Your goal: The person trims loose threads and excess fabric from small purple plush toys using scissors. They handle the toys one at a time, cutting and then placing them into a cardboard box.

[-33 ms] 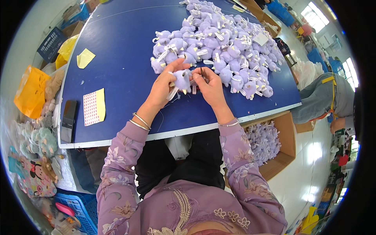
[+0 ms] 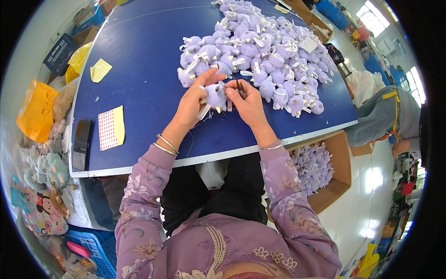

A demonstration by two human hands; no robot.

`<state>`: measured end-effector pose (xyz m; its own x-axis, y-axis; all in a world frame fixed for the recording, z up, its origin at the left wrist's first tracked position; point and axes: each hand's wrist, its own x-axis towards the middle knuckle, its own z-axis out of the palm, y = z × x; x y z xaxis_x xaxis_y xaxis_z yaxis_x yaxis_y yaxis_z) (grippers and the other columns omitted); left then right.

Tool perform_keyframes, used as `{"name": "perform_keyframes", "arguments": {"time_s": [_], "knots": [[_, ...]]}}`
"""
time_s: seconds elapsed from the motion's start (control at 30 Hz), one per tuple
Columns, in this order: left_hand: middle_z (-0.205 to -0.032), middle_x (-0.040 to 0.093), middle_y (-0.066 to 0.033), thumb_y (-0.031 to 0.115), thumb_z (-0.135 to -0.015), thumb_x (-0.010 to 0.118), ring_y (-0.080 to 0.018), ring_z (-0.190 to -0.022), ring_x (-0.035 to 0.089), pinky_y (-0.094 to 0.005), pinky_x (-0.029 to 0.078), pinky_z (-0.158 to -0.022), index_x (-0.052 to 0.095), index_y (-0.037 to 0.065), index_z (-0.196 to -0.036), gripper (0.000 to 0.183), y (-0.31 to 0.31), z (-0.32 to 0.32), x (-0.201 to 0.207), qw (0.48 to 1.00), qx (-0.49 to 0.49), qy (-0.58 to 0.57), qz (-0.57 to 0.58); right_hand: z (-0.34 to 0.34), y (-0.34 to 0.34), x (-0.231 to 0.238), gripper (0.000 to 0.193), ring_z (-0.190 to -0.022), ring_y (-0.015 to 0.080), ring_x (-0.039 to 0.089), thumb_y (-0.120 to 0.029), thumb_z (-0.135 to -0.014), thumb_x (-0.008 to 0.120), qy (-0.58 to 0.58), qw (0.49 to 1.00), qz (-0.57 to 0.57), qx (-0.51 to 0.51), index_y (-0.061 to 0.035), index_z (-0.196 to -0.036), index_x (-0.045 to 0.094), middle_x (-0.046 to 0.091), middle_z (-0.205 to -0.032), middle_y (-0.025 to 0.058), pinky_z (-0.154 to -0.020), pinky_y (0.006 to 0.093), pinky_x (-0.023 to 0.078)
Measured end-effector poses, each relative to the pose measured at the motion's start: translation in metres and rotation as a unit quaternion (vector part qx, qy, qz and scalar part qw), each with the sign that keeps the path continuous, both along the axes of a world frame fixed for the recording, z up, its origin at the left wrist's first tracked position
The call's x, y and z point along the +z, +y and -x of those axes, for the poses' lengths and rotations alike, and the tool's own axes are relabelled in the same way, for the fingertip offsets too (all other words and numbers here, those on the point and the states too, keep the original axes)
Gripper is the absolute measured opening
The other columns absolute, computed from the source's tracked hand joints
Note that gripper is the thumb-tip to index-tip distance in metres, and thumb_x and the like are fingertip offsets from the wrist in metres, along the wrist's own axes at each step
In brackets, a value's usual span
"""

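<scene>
Head view: left hand [image 2: 193, 100] fingers clamped on purple plush toy [image 2: 215, 96] above blue surface [image 2: 139, 69]. Right hand [image 2: 248, 102] fingers pinch small dark tool [image 2: 241, 89] at toy. Step, judged: trimming or tag work; next calls for steady grip. Plush pile [image 2: 265, 51] just beyond.

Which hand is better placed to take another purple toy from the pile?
Probably the right hand: the pile lies just beyond it, while the left hand grips the purple toy.
</scene>
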<state>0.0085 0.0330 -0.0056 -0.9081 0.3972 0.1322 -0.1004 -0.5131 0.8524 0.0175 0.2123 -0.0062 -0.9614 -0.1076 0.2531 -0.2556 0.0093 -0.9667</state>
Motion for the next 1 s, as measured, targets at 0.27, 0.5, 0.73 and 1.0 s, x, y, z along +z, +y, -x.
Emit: {"name": "perform_keyframes", "arguments": {"time_s": [0.27,0.5,0.73,1.0], "knots": [[-0.145,0.039,-0.0168,0.005,-0.076,0.033,-0.0213,-0.121,0.048,-0.0274,0.041,-0.097,0.032,-0.001,-0.145,0.069,0.002,-0.003,0.001,0.999,0.005,0.050,0.011,-0.003,-0.003,0.001,0.034,-0.085,0.0101,0.059,-0.013,-0.085,0.071,0.019,0.998,-0.033,0.057,0.0004,-0.113,0.056,0.063,-0.101,0.0063,-0.069,0.0240,0.048],[-0.124,0.054,-0.0098,0.015,-0.092,0.044,-0.0155,-0.103,0.057,-0.0264,0.049,-0.084,0.040,0.002,-0.140,0.050,0.000,-0.003,0.000,0.985,0.065,0.034,0.158,-0.004,0.000,0.004,0.037,-0.086,0.0099,0.059,-0.011,-0.086,0.069,-0.024,0.998,-0.029,0.058,0.0006,-0.117,0.052,0.065,-0.096,0.0075,-0.073,0.0261,0.048],[-0.103,0.059,-0.0042,0.027,-0.097,0.050,-0.0098,-0.088,0.060,-0.0247,0.050,-0.057,0.048,0.004,-0.131,0.041,0.014,-0.012,-0.003,0.967,0.066,0.053,0.242,0.000,-0.004,-0.004,0.020,-0.075,0.0055,0.056,-0.008,-0.088,0.065,-0.031,0.998,-0.050,-0.009,0.0022,-0.104,0.058,0.062,-0.087,0.0026,-0.065,0.0217,0.046],[-0.088,0.061,-0.0073,0.026,-0.090,0.056,-0.0103,-0.069,0.059,-0.0268,0.048,-0.060,0.049,-0.001,-0.128,0.047,0.010,-0.011,0.008,0.929,0.089,0.060,0.353,-0.004,-0.001,0.004,0.011,-0.068,0.0038,0.051,-0.005,-0.088,0.064,0.086,0.984,-0.147,-0.060,-0.0004,-0.098,0.060,0.058,-0.083,-0.0016,-0.060,0.0191,0.042]]}}
